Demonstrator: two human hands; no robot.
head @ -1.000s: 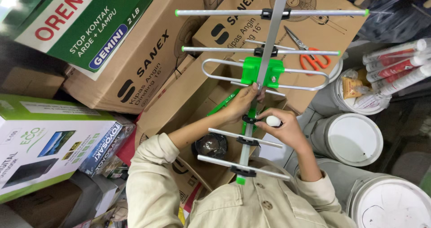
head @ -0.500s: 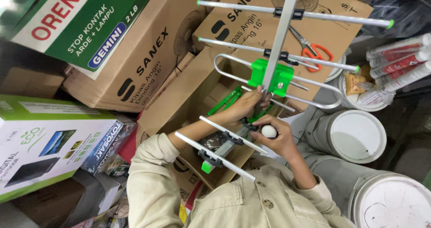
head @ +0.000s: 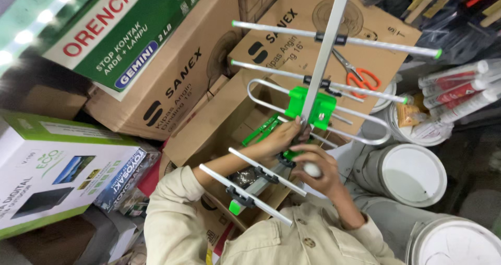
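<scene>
antenna | silver rods, green bracket | tilted upright | over boxes

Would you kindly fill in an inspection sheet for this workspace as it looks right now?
Surface: no bench seen; work is held above an open cardboard box.
Job's things: antenna with silver boom, cross rods, a loop element and a green bracket.
Clutter: orange scissors on a box; white buckets; tubes at right.
Grippers: left hand grips the boom below the bracket; right hand holds a small white object.
Cables: nothing seen.
Surroundings: stacked cartons; green-and-white boxes at left.
</scene>
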